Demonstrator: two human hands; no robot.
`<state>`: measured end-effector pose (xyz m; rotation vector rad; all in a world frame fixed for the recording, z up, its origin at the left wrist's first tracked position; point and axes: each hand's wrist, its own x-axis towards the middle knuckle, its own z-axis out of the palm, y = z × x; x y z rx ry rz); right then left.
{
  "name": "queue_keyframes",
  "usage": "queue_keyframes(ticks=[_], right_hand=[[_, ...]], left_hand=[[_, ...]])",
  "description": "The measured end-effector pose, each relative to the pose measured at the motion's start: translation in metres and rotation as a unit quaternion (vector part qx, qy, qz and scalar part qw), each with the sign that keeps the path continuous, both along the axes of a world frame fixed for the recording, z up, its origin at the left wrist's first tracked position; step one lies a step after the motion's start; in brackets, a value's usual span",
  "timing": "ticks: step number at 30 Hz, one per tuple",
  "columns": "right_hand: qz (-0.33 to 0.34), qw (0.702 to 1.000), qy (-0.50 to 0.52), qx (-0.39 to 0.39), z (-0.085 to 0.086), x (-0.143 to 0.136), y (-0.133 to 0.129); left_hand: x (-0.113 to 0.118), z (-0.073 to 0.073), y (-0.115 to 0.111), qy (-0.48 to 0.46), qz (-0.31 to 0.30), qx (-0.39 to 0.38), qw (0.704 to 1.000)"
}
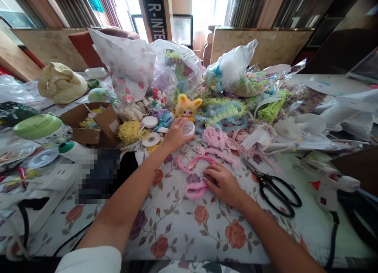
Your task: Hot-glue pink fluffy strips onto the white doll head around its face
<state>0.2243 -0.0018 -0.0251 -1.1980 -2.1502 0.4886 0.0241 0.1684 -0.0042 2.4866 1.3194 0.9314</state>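
My left hand [176,134] reaches forward, its fingers closed round a small round, whitish see-through container [188,128]. Just behind it sits a doll [186,107] with curly yellow hair and orange-yellow ears. Lower down, my right hand [223,182] has its fingers bent over a pink fuzzy strip [196,190], which lies in a loop on the flowered tablecloth [177,221]. The fingertips partly hide the strip's end. A thinner pink band [201,159] runs above those fingers. Black-handled scissors [276,190] lie to the right of my right hand.
Yarn and trims crowd the back, with a yellow pompom bundle [130,133], pink fluffy yarn [215,137] and filled plastic bags [126,64]. An open cardboard box [103,125] stands left. A glue gun [325,182] is at right, a power strip [54,182] at left.
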Motion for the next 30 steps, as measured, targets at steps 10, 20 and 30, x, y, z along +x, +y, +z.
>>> queue_keyframes(ticks=[10, 20, 30], right_hand=[[-0.034, 0.997, 0.071, 0.003, -0.006, 0.003, 0.000], [0.032, 0.990, 0.065, -0.118, 0.012, 0.024, 0.006], [0.053, 0.987, 0.075, -0.135, 0.006, 0.024, 0.004]], left_hand=[[-0.011, 0.022, -0.039, -0.003, -0.030, 0.070, 0.997], [-0.012, 0.010, -0.149, 0.060, -0.115, -0.115, 0.985], [-0.005, 0.007, -0.154, 0.070, -0.108, -0.189, 0.974]])
